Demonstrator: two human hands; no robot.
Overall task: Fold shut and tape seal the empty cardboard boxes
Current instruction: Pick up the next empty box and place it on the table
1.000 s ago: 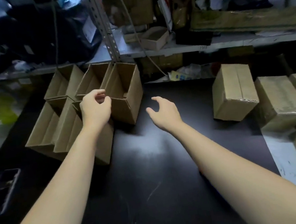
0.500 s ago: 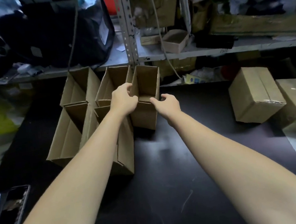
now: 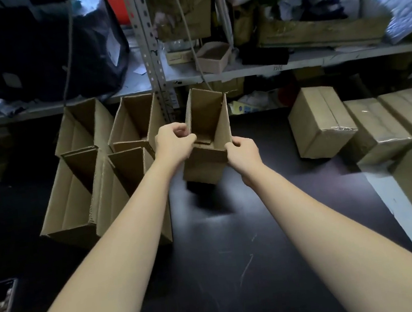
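- Our left hand (image 3: 174, 144) curls its fingers round the left wall of an open-topped brown cardboard box (image 3: 204, 165).
- Our right hand (image 3: 242, 151) pinches the box's right wall.
- The box is above the black tabletop (image 3: 213, 259), just beside other open cartons (image 3: 75, 204).

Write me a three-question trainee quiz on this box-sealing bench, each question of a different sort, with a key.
1. True or false: the left hand and the right hand both grip the same open box.
2. Multiple choice: the taped boxes lie where, relative to the held box? A) to its left B) to its right C) up on the shelf
3. Fill in: the other open boxes, grouped to the left of the held one, number ____.

Key: 1 true; 2 B; 3 four.
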